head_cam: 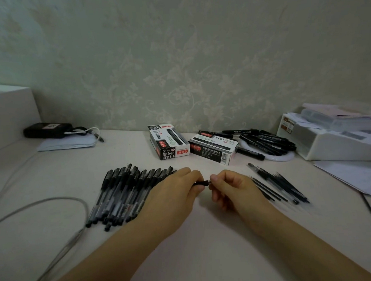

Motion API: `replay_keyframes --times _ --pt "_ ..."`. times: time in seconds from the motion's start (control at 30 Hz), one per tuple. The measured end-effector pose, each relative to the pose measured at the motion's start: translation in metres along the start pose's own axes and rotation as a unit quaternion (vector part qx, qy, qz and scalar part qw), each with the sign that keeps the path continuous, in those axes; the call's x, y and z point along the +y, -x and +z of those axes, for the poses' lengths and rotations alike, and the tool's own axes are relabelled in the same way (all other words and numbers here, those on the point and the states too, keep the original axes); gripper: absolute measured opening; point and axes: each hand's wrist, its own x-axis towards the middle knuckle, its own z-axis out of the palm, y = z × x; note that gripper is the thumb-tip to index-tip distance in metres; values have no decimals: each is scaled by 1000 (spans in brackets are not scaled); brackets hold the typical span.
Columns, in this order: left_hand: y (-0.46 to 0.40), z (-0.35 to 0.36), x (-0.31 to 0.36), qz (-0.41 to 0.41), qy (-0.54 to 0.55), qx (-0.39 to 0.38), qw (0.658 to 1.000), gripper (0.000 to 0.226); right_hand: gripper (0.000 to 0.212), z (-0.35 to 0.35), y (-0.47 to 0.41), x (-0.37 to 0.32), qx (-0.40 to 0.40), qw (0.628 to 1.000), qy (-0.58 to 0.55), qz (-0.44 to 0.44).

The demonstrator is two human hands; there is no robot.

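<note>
**A:** Where's the pen [200, 183]?

**B:** Over the middle of the counter [206, 236], held between the two hands. Only a short dark stretch shows in the gap, with a pale bit at its right end.

**A:** And the grip?

**B:** The left hand [176, 190] comes in from 9 o'clock, its fingers [194, 175] curled round the barrel. The right hand [232, 187] comes in from 3 o'clock and pinches the pale end between thumb and forefinger. Both are closed on that one pen. I can't tell whether it touches the counter.

**A:** What lies around them?

**B:** At 9 o'clock from the hands there's a pile of pens [123, 193], black-capped and lying roughly side by side, with the left hand partly covering its near edge. At 3 o'clock are loose refills [277, 187], thin and dark, fanned out just beside the right wrist.

**A:** Farther back?

**B:** At 12 o'clock are two boxes [168, 141] marked 1120, close together. At 1 o'clock a heap of markers [266, 142] rests on a white ring [273, 158]. At 8 o'clock a grey cable [54, 199] loops across the counter.
</note>
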Motion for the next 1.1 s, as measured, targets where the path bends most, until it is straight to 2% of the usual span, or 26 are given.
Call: replay_keyframes --times 0.13,0.3,0.57,0.8,0.93,1.0,1.1 --pt "-1 -1 -2 -12 -7 -27 1000 24 21 -2 0 0 -13 1000 -11 -7" --pt "1 2 -2 -21 -10 -13 1000 23 6 -4 0 2 -32 999 -28 -7" --pt "1 2 -2 -22 18 -2 1000 21 28 1 -1 3 0 1000 5 0" --pt "1 3 -3 -26 24 -2 999 20 7 -2 -4 3 -18 999 -45 21" --pt "1 3 -2 -21 27 2 999 20 27 2 -3 3 14 1000 -8 22" --pt "1 3 -3 -22 28 3 999 20 23 0 -2 3 7 1000 1 15" --pt "0 3 -4 -24 25 5 999 21 7 -2 -2 3 -11 999 -33 15"
